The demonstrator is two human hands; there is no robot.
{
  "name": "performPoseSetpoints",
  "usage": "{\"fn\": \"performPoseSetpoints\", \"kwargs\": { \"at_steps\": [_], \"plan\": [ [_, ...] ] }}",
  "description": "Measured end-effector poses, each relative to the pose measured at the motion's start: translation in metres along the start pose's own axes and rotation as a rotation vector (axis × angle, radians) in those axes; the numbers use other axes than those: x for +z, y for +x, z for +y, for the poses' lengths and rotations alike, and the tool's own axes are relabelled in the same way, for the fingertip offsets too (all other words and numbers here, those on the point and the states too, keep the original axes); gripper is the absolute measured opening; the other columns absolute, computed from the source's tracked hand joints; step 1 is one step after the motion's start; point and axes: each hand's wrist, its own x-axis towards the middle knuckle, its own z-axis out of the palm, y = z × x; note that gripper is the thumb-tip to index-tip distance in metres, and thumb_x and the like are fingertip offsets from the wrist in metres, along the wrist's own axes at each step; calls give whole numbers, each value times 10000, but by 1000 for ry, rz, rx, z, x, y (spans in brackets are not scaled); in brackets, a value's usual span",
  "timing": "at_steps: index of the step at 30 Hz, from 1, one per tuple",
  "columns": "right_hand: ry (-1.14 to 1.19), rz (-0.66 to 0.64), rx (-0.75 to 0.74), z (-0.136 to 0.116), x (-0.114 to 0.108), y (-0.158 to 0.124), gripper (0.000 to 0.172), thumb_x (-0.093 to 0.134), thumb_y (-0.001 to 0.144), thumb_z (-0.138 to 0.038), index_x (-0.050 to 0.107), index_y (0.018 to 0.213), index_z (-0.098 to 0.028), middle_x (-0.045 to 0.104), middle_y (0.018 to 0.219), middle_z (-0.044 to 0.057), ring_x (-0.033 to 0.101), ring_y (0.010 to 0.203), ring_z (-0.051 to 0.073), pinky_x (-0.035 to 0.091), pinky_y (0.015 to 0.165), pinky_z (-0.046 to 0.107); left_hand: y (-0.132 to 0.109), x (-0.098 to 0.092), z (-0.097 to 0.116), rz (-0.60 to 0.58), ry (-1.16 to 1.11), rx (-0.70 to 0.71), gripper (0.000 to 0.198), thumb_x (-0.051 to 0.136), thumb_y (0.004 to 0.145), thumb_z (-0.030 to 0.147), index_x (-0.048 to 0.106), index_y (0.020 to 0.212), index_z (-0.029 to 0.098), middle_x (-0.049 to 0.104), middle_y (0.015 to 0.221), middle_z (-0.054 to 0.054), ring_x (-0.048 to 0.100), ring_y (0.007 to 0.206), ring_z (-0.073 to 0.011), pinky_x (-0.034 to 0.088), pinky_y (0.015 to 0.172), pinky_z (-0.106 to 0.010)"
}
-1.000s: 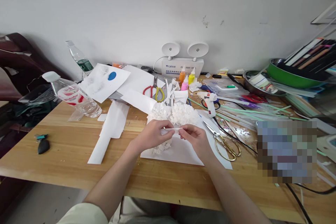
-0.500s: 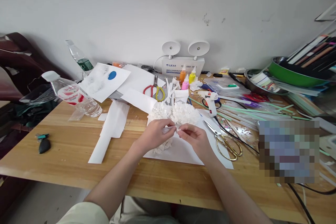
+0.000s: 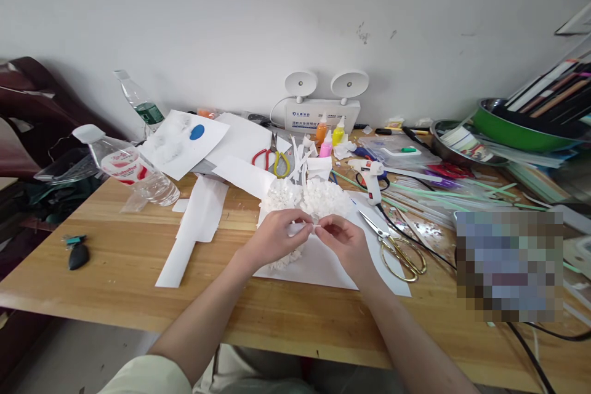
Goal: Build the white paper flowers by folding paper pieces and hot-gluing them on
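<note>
White paper is the stuff of this moment: the left hand (image 3: 272,237) and the right hand (image 3: 344,240) meet over a large white paper sheet (image 3: 318,265) on the pale wooden table (image 3: 115,258), both pinching a small white paper strip (image 3: 299,229) between thumb and fingertips, the other fingers loosely curled. The strip sits just in front of a fluffy white mass of crumpled paper tufts (image 3: 307,200), which the left hand partly covers. By my reading the strip is being rolled or folded into one more tuft (the exact shaping is too small to tell); fixing it on would call for the white hot-glue gun (image 3: 372,181) just beyond, and gold-handled scissors (image 3: 399,252) lie near the right hand. As for writing, the clear plastic bottle with a red-and-white label (image 3: 127,166) lying on its side carries red lettering too blurred to read, and the white wall lamp unit (image 3: 322,114) bears an unreadable dark line.
</note>
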Motion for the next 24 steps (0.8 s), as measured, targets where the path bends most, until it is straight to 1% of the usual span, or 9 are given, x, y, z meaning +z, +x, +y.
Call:
{"fn": "performPoseSetpoints", "kwargs": {
  "at_steps": [3, 8, 14, 18, 24],
  "plan": [
    [22, 13, 20, 1, -1, 1, 137, 620, 699, -326, 585, 705, -194, 551, 682, 5, 503, 650, 134, 421, 622, 268, 0, -1, 0, 18, -7, -26, 121, 471, 777, 237, 583, 752, 198, 646, 764, 12, 571, 709, -125, 416, 668, -229],
    [-7, -42, 18, 0, -1, 1, 118, 615, 707, -316, 590, 707, -201, 554, 690, -3, 494, 653, 131, 410, 630, 266, 2, 1, -4, 54, 31, -1, 120, 481, 791, 268, 569, 770, 189, 626, 775, 7, 559, 724, -123, 403, 661, -227],
    [-90, -53, -18, 3, 0, 0, 111, 591, 728, -309, 604, 732, -200, 588, 731, 22, 508, 717, 163, 413, 679, 302, 2, 3, -4, 13, 10, 17, 172, 416, 838, 280, 565, 823, 194, 622, 843, -6, 559, 788, -129, 408, 709, -236],
    [-132, -21, -26, 4, 1, 0, 117, 590, 730, -316, 615, 738, -202, 611, 741, 25, 517, 720, 169, 414, 685, 308, 2, 4, -2, 5, -3, 18, 189, 397, 846, 260, 575, 832, 196, 628, 851, -10, 563, 801, -134, 414, 718, -238],
    [-163, 45, -46, 3, 2, 0, 135, 591, 731, -329, 617, 749, -197, 611, 737, 26, 501, 682, 153, 406, 657, 294, 0, 4, -1, 22, -28, 5, 161, 444, 816, 244, 594, 841, 190, 648, 861, -4, 567, 763, -129, 417, 696, -232]
  ]
}}
